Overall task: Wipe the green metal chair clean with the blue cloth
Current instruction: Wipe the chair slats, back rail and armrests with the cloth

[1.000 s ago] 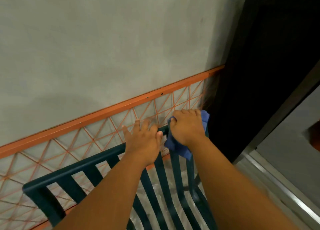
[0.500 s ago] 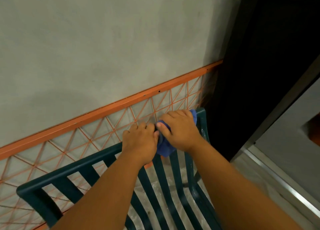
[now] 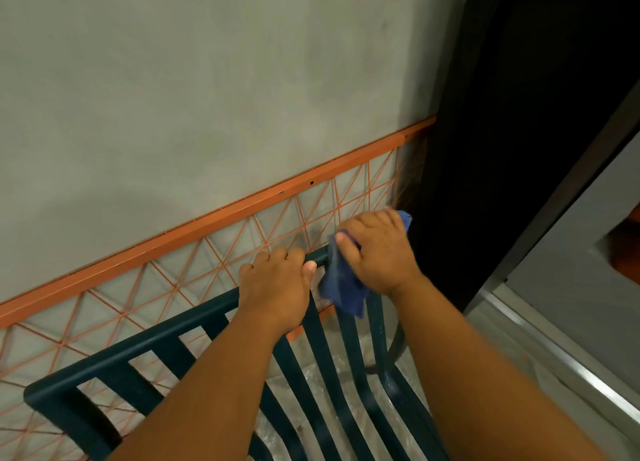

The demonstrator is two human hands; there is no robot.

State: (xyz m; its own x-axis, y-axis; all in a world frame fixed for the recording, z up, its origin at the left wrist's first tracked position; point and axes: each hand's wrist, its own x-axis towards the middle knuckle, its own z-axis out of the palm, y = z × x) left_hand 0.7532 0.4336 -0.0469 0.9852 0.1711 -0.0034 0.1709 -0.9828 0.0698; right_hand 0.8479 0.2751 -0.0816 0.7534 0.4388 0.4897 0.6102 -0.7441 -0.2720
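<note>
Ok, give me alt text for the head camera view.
A right hand presses a blue cloth onto the top rail of a green metal chair, while the left hand grips the rail beside it, near an orange lattice.

A plain grey plastered wall [image 3: 207, 79] fills the upper left of the view. An orange rail [image 3: 221, 214] is fixed diagonally across it, and an orange triangular lattice [image 3: 145, 294] is mounted below the rail. A dark opening [image 3: 526, 114] is located to the right, bordered by a metal frame [image 3: 568, 169]. A worn grey floor [image 3: 512, 349] is seen beneath.
</note>
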